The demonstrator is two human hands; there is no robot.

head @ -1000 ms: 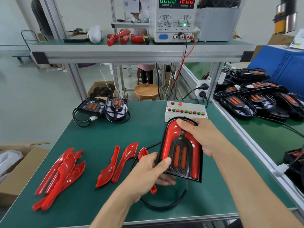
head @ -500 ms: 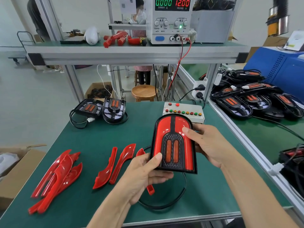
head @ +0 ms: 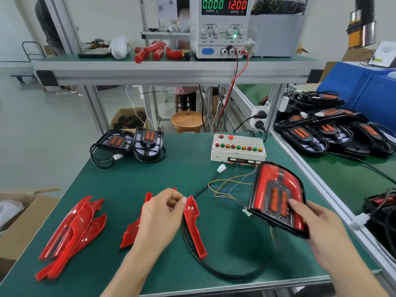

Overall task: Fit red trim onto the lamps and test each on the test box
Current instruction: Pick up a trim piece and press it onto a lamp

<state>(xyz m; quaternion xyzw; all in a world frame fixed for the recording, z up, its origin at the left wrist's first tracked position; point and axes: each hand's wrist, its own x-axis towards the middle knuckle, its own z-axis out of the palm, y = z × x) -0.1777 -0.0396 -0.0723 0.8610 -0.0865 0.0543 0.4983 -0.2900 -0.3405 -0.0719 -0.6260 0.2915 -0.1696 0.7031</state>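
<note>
Two hands over the green table [head: 132, 185]: right hand [head: 317, 224] grips the lamp [head: 276, 196], red trim fitted, by its lower edge, tilted, held up just in front of the test box [head: 237, 150]. Left hand [head: 160, 213] hovers with fingers loosely curled, holding nothing, above loose red trim pieces [head: 194, 224]. More trim piled at far left [head: 72, 232].

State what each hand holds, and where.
Right hand grips the lamp at its lower end, thumb on its face. Left hand holds nothing, fingers loosely curled above the trims.
</note>
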